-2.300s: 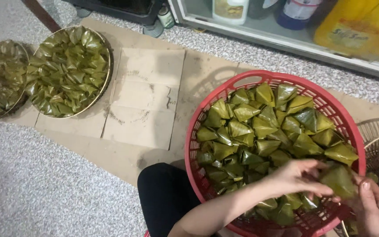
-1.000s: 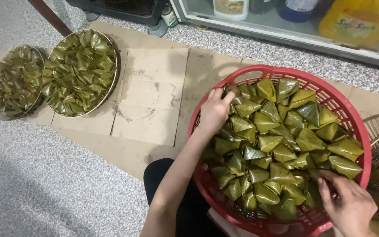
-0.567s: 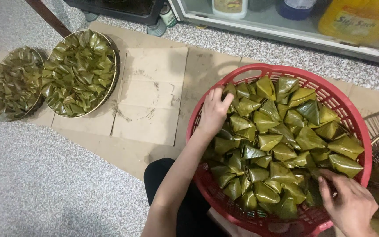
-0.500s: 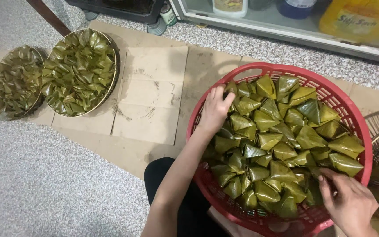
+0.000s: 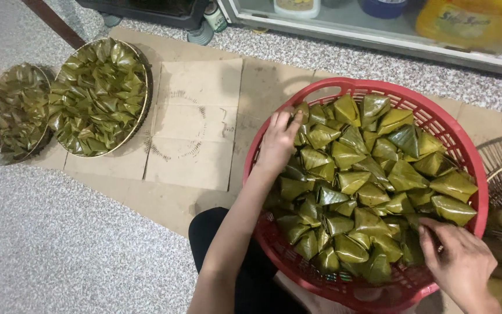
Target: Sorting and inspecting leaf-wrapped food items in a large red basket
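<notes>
Inside the red basket (image 5: 472, 168) on the floor, firm, light, slick leaf-wrapped dumplings (image 5: 367, 192) lie heaped, left hand (image 5: 279, 142) flat at the left rim, right hand (image 5: 460, 264) loosely pinching one near the front rim; grip corners.
</notes>
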